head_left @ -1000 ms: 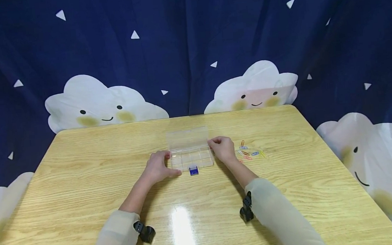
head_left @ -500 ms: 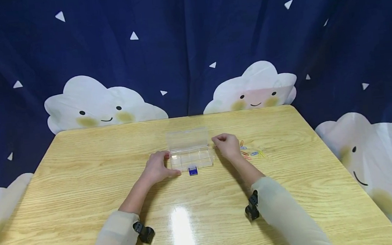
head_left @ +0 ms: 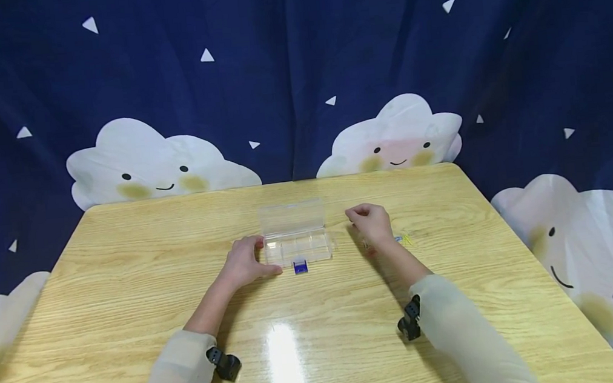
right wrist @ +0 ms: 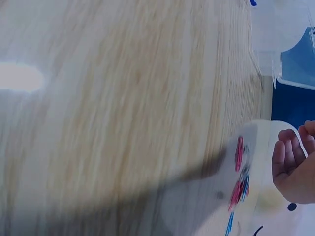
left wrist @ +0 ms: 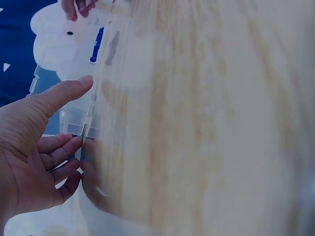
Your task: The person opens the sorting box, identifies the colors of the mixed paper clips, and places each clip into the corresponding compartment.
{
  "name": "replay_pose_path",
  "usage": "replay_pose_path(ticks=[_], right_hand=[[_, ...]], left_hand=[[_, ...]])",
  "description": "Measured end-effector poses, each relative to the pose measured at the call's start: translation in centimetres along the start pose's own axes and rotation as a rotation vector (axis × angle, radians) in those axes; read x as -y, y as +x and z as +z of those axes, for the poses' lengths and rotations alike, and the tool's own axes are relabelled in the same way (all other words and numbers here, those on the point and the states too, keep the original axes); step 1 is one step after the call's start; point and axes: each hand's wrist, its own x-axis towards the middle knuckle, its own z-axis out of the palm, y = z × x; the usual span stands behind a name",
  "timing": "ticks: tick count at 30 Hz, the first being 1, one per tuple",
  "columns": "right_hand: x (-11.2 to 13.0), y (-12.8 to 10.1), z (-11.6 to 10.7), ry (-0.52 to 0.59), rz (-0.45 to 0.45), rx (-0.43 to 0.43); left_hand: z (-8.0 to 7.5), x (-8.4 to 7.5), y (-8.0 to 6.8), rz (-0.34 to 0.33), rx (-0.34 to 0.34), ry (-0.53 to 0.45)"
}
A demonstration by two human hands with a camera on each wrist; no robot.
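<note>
A clear plastic compartment box (head_left: 312,254) lies on the table with its lid (head_left: 292,218) raised at the back. Its blue latch (head_left: 300,267) hangs at the front edge. My left hand (head_left: 244,262) grips the box's left end, thumb at the front corner and fingers round the back; the left wrist view shows those fingers (left wrist: 64,147) bent against the end wall. To the right of the box, my right hand (head_left: 373,224) is over the table with loosely curled fingers, nothing visible in them. Several paper clips (head_left: 407,240) lie beneath and beside it, partly hidden by the hand and forearm.
The wooden table (head_left: 144,278) reaches back to a dark blue curtain (head_left: 274,66) with white clouds. Pink and blue paper clips (right wrist: 239,153) lie loosely together near the right hand. A bright light reflection shows on the tabletop in front.
My right hand has left the right end of the box and moved right, over the paper clips. The left hand and the box stay where they were.
</note>
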Motion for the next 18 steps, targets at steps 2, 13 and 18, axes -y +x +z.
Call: replay_pose_path(ticks=[2,13,18], right_hand=[[-0.2,0.0,-0.6,-0.01,-0.003,0.014],[-1.1,-0.4,-3.9,-0.107,-0.018,0.026],[-1.9,-0.6,-5.3,-0.134,-0.017,0.033]], left_hand=[[0.0,0.0,0.0,-0.001,0.001,0.001],[0.0,0.0,-0.1,-0.005,0.003,-0.014],[0.1,0.1,-0.1,0.001,0.001,-0.015]])
